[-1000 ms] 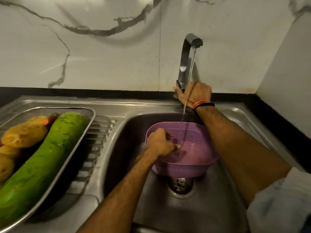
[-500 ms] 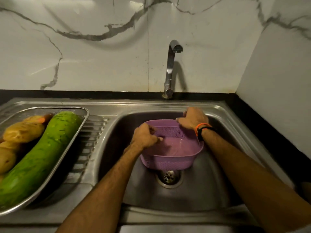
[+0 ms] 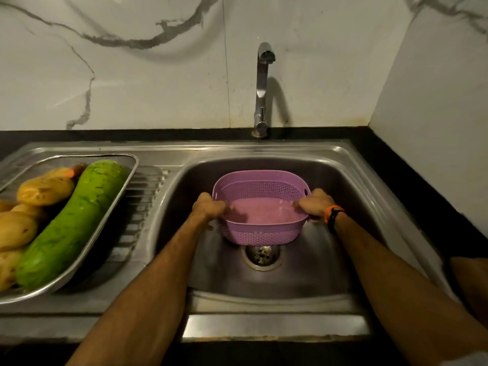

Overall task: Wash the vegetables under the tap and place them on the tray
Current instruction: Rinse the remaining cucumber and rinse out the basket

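Two hands on the basket from where I'm watching: left hand curled over its left rim, right hand clamped on the right rim, fingers wrapped tight on both sides. It's held just above the drain in the sink, tipped a bit toward me, and I see nothing in it but maybe a film of water. Off to the left, on the drainboard, the tray has the veg: a big green gourd lying diagonally with yellowish potatoes packed beside it, touching. Further back the tap shows no stream. My read: washing looks finished and this is the basket rinse. Next move probably needs a tilt to drain it, then a lift clear of the sink wall without slipping.
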Available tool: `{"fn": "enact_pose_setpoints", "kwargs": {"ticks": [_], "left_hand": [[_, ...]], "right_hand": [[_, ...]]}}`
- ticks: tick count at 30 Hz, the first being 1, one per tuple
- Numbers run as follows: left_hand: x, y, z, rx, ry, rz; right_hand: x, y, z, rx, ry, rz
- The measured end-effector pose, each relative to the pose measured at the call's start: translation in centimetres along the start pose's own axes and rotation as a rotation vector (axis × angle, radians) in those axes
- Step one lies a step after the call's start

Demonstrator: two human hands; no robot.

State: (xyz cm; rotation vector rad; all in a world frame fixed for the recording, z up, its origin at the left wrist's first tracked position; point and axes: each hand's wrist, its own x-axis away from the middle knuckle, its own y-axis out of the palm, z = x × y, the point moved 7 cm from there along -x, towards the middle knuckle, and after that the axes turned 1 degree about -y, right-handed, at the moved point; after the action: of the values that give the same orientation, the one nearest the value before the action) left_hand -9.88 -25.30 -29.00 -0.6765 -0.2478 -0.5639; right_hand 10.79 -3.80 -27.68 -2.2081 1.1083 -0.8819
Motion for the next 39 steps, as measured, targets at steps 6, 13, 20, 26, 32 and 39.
{"fn": "enact_pose_setpoints", "kwargs": {"ticks": [6,13,20,26,32,39], "left_hand": [[-0.2,1.8,-0.8,0.342,-0.107,-0.107],[2.6,0.0,1.3,0.604,-0.084,-0.086],[5.4,-3.5,2.1,0.73,-0.122,-0.124],[8.6,-6.3,4.3,0.695,-0.101,-0.091],[7.8,-5.1,2.2,0.599,-0.165,-0.094],[5.9,-2.5,0.2,0.549,-0.257,-0.115]], "right_hand": [[-1.0,0.8,0.7,-0.134,0.05,0.019],[2.1,-2.0,-0.6,-0.438,0.089,0.075],[8.2,-5.1,-3.9,-0.93,-0.065,-0.07],[10.4,-5.9,-4.2,-0.886,0.009,-0.061],[9.9,-4.0,-2.6,-0.789,0.09,-0.092],[7.7,-1.4,-0.7,-0.672,0.212,-0.063]]}}
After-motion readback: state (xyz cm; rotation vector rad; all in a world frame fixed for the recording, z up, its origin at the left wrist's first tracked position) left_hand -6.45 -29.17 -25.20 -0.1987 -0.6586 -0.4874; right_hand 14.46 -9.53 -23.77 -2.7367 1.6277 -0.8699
